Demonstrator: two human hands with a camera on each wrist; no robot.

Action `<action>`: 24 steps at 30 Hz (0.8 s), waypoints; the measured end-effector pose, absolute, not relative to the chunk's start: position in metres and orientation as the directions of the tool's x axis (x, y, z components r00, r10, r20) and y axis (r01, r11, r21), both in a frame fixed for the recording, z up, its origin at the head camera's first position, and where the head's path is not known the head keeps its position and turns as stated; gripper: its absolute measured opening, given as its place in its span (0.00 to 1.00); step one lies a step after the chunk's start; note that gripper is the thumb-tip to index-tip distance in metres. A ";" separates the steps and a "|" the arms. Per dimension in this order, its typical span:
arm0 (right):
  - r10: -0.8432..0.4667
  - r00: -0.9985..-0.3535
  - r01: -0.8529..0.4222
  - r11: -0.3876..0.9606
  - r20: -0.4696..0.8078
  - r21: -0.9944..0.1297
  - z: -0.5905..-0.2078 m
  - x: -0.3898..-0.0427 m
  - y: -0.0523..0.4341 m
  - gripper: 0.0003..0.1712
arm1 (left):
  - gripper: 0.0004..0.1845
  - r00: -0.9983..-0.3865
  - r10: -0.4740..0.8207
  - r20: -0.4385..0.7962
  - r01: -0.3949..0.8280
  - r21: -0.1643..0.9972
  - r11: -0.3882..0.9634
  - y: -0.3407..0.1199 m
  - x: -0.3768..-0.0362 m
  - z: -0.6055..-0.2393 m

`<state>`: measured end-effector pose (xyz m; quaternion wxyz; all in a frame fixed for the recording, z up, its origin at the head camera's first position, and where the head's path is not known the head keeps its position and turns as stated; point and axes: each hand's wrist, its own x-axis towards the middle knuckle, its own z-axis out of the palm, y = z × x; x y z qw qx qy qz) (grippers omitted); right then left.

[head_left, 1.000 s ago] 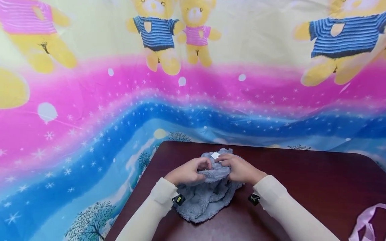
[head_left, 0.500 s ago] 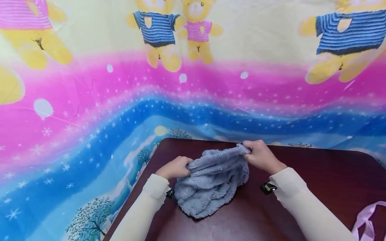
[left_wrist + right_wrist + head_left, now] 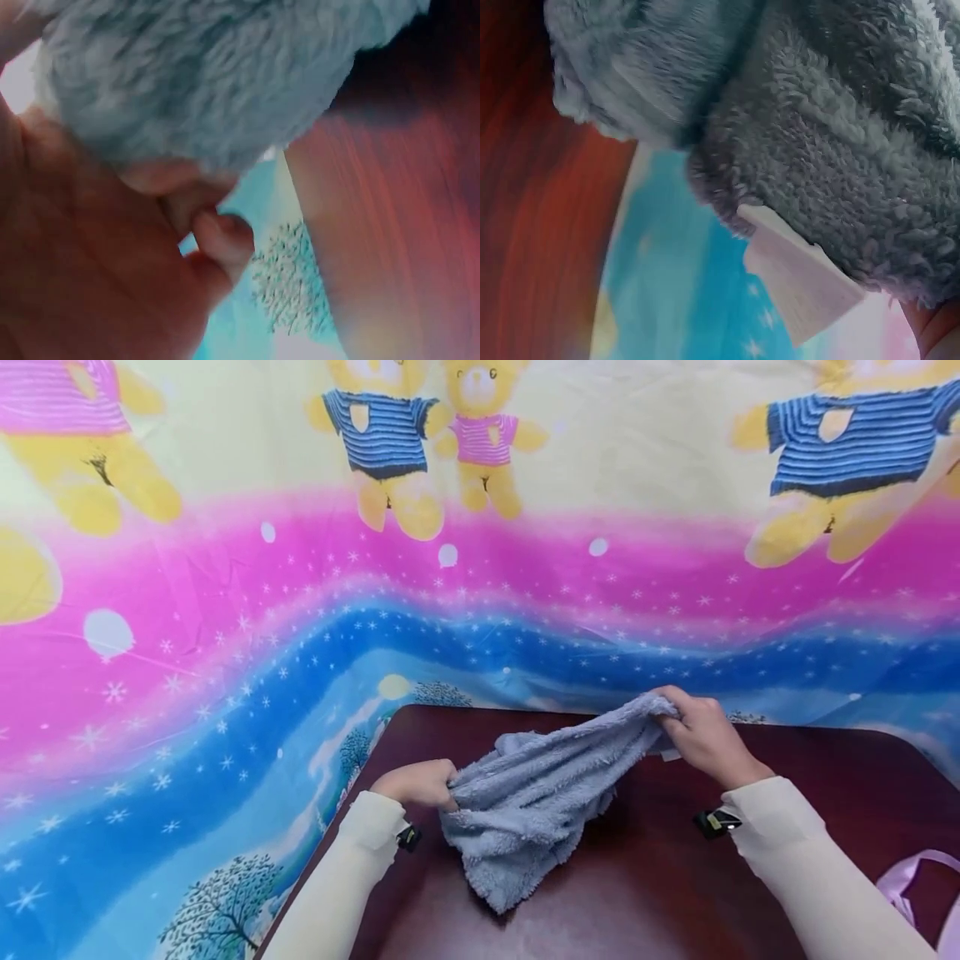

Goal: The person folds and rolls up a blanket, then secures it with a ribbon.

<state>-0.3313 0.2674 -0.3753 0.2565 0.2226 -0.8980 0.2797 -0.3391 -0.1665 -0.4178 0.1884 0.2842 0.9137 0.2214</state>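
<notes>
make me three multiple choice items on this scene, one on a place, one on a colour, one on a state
1. Where does the pale pink ribbon lie?
A. at the table's near right corner
B. under the cloth
C. in the left hand

2. What colour is the fluffy fleece cloth?
A. red
B. grey-blue
C. yellow

3. How is the cloth held?
A. lying flat, untouched
B. gripped by one hand only
C. gripped by both hands, stretched between them

Answers:
1. A: the pale pink ribbon shows at the lower right edge of the dark brown wooden table, apart from both hands.
2. B: the fluffy fleece cloth is grey-blue in all views.
3. C: the left hand grips one end and the right hand lifts the other, so the cloth spans between them.
</notes>
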 end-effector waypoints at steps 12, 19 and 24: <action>-0.084 -0.820 -0.377 0.823 0.566 -0.424 -0.361 -0.319 0.329 0.16 | 0.13 -0.845 0.508 0.168 0.519 0.487 0.702 -0.187 -0.352 -0.402; -0.008 -0.771 -0.359 0.832 0.636 -0.424 -0.354 -0.319 0.355 0.17 | 0.21 -0.815 0.292 0.501 0.537 0.462 0.706 -0.199 -0.359 -0.389; 0.129 -0.735 -0.285 0.832 0.666 -0.475 -0.351 -0.312 0.382 0.19 | 0.20 -0.778 0.165 0.606 0.438 0.335 0.834 -0.219 -0.360 -0.386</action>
